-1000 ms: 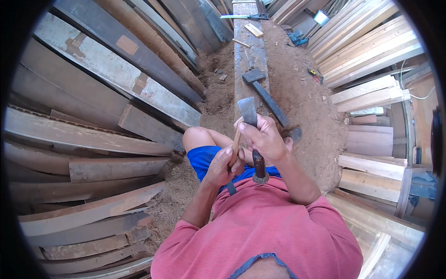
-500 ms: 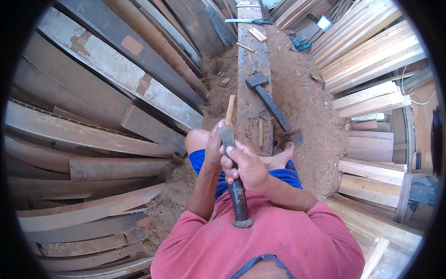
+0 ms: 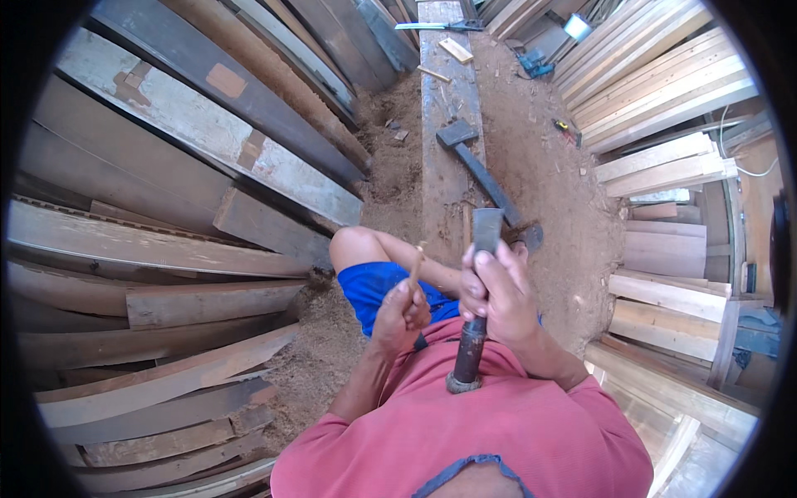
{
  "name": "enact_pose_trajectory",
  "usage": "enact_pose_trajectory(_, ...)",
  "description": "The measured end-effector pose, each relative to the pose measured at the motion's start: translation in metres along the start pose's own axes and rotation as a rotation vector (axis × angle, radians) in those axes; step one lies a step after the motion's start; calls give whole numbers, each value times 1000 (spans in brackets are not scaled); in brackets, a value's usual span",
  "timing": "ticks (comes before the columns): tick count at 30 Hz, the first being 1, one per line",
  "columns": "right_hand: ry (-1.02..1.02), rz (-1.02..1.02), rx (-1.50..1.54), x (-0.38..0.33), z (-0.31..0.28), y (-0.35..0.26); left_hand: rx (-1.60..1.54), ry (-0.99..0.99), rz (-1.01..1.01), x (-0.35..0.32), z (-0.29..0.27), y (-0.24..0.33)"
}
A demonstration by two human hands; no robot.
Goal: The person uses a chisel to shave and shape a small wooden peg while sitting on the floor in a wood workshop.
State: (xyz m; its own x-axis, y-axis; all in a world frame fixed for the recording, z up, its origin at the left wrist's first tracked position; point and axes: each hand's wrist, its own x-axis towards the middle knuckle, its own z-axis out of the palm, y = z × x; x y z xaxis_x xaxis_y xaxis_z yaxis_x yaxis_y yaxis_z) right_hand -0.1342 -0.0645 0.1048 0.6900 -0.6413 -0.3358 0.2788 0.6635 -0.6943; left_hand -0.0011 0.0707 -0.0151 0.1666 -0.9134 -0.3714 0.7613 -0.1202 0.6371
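My right hand (image 3: 504, 290) grips a wide chisel (image 3: 487, 228) around its dark handle, just below the flat steel blade. The blade points away from me, and the worn butt of the handle is close to my shirt. Over my left thigh, my left hand (image 3: 402, 314) is closed around a thin wooden stick (image 3: 417, 264), whose upper end sticks out above the fingers. The stick and the chisel are apart. Beyond my hands, a mallet (image 3: 458, 133) with a blocky head lies on the narrow wooden bench (image 3: 444, 178), its long handle slanting toward my foot.
On the bench's far part lie a handsaw (image 3: 440, 26), a pale wood block (image 3: 455, 50) and a small strip (image 3: 434, 74). Planks (image 3: 199, 124) lean along the left; stacked lumber (image 3: 664, 91) lines the right. A blue power tool (image 3: 534, 65) rests on the sawdust-covered floor.
My hands have come apart. The right has moved the chisel to the right, while the left has drawn the stick down and back toward me. The blade no longer lies against the stick.
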Motion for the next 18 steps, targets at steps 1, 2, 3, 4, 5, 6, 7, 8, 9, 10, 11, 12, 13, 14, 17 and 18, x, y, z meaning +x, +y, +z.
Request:
enact_pose_trajectory(1, -2, -3, -14, 11, -2, 3, -157, -26, 32, 15, -2, 4)
enact_pose_trajectory(2, 9, 44, 61, 21, -3, 13, -188, -35, 86, 30, 1, 9)
enact_pose_trajectory(3, 21, 90, 135, 30, -4, 22, -192, -34, 89, 42, 5, 14)
enact_pose_trajectory(4, -17, 144, 132, 38, -1, 26, -100, 31, 79, 53, 13, 25)
enact_pose_trajectory(5, -31, 135, 127, 41, 5, 28, -7, 91, 77, 63, 19, 36)
enact_pose_trajectory(6, -85, 224, 152, 42, 13, 31, -2, 84, 91, 72, 21, 44)
enact_pose_trajectory(7, -127, 314, 180, 41, 17, 35, 59, 180, 147, 80, 23, 48)
enact_pose_trajectory(8, -147, 336, 153, 41, 22, 39, 119, 277, 204, 85, 24, 50)
enact_pose_trajectory(9, -146, 327, 153, 38, 25, 40, 122, 268, 204, 87, 22, 54)
enact_pose_trajectory(10, -170, 306, 114, 34, 26, 43, 176, 111, 252, 84, 16, 59)
enact_pose_trajectory(11, -194, 286, 75, 29, 27, 45, 226, -45, 298, 81, 11, 63)
enact_pose_trajectory(12, -188, 276, 54, 26, 28, 46, 412, -35, 311, 75, 8, 65)
enact_pose_trajectory(13, -183, 280, 56, 22, 28, 44, 409, -33, 305, 70, 12, 64)
enact_pose_trajectory(14, -187, 274, 45, 20, 28, 43, 418, -19, 329, 64, 15, 63)
enact_pose_trajectory(17, -204, 274, 51, 13, 26, 40, 453, 46, 392, 42, 42, 66)
enact_pose_trajectory(18, -210, 272, 72, 12, 26, 38, 482, 91, 424, 39, 48, 67)
